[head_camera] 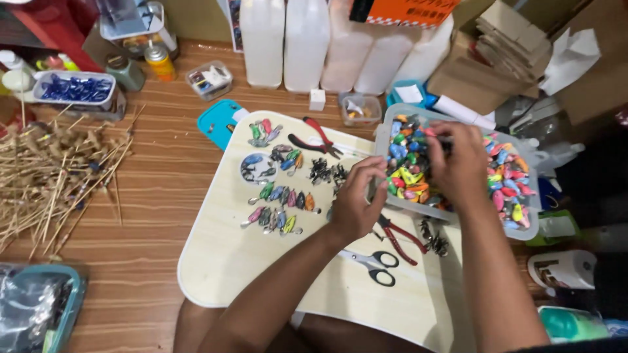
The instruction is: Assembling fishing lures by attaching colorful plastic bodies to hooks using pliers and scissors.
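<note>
The right hand is digging in the bin of colourful lures, its grip hidden. The left hand is pinching a small piece beside it, with several rows of lures lying sorted left of that grip and most left in the bin.

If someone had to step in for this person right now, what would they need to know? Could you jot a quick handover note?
Left hand: at the near edge of the clear bin; whether it grips anything is hidden.
Right hand: reaching into the bin, over the colourful fishing lures; its fingers are hidden.
On the pale lap table: rows of lures already laid out, a pile of dark hooks, red-handled pliers at the far side, a second pair of pliers and scissors near the hands.
Done: several small groups sorted on the table.
Left: the bin looks mostly full.
</note>
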